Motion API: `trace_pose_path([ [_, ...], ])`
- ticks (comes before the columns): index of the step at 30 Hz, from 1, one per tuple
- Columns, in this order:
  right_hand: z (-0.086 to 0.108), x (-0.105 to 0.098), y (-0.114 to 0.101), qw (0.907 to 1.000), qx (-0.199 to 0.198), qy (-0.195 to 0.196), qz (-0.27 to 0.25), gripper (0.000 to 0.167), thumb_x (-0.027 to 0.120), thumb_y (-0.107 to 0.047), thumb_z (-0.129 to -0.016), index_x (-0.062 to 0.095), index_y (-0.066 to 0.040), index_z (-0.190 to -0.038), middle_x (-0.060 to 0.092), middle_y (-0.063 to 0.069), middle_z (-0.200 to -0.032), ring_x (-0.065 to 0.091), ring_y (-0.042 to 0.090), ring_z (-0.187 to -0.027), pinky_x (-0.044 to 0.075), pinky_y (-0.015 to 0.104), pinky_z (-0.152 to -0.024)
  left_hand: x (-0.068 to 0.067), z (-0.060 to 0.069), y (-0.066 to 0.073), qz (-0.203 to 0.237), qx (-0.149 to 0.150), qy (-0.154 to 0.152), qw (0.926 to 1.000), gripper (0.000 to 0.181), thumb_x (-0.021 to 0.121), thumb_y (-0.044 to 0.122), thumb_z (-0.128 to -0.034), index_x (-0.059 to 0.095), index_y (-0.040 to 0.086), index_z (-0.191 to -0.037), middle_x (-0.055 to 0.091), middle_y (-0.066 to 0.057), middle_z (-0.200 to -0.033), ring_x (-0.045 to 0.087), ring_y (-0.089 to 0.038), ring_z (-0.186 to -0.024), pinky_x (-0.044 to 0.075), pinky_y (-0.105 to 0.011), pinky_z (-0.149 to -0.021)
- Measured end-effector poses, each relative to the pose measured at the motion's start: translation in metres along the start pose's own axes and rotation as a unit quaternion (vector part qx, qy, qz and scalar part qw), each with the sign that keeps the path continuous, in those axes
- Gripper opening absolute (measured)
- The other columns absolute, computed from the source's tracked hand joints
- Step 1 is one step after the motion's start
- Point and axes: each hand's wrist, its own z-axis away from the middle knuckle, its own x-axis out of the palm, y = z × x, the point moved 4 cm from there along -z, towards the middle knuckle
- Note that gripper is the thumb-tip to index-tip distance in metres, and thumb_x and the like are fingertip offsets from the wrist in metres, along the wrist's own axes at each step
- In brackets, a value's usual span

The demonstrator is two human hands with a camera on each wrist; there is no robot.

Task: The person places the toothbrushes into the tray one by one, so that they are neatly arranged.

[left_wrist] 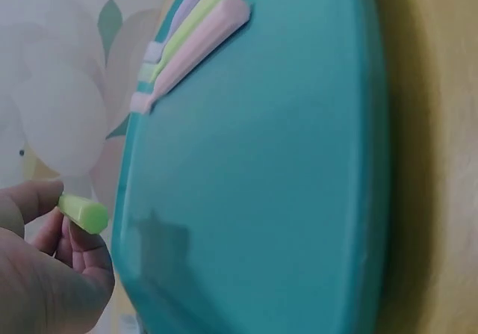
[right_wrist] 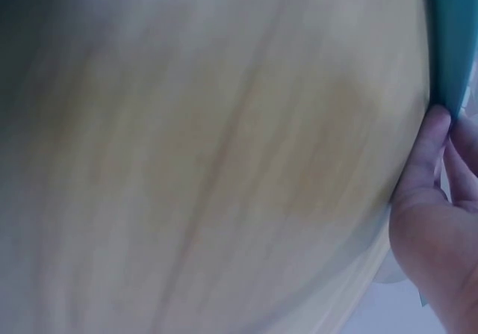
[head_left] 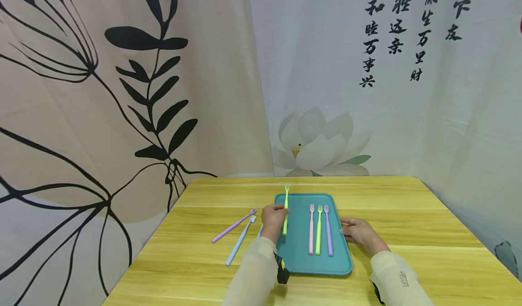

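Observation:
My left hand [head_left: 274, 221] pinches a green toothbrush [head_left: 286, 206] above the left side of a teal tray [head_left: 299, 263]. The brush's bristle head points away from me. In the left wrist view, the handle end of the green toothbrush [left_wrist: 88, 216] sticks out between thumb and fingers. My right hand [head_left: 363, 234] holds the tray's right rim, with the thumb against the outer wall in the right wrist view. On the tray lie a pink toothbrush [head_left: 311, 233], a second green toothbrush [head_left: 319, 233] and a purple toothbrush [head_left: 329, 235], side by side.
On the wooden table [head_left: 408, 215], left of the tray, lie another purple toothbrush [head_left: 232, 226] and a blue toothbrush [head_left: 240, 242]. A further blue brush [head_left: 259, 231] is mostly hidden behind my left hand. A printed curtain [head_left: 224, 93] hangs behind the table.

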Motion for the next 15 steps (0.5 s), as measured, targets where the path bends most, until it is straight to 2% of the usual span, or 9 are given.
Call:
trace_pose_path([
  [8,0.000,0.000,0.001,1.0000,0.003,0.000,0.002,0.048,0.057,0.002,-0.097,0.044,0.013,-0.141,0.058,0.027,-0.118,0.063,0.020,-0.096,0.055,0.036,-0.084,0.014,0.013,-0.005,0.004,-0.020,-0.017,0.9996,0.018,0.074,0.006,-0.0837,0.075,-0.002,-0.100,0.070,-0.011,-0.094,0.065,-0.028,-0.090,0.054,-0.044,-0.079],
  [15,0.000,0.000,0.001,1.0000,0.004,0.000,0.004,0.048,0.057,0.002,-0.096,0.044,0.012,-0.142,0.058,0.025,-0.117,0.062,0.018,-0.094,0.056,0.035,-0.083,0.020,0.024,-0.005,-0.006,-0.005,-0.012,0.9999,0.009,0.076,0.007,-0.0802,0.076,0.003,-0.088,0.069,-0.008,-0.086,0.063,-0.023,-0.080,0.054,-0.038,-0.070],
])
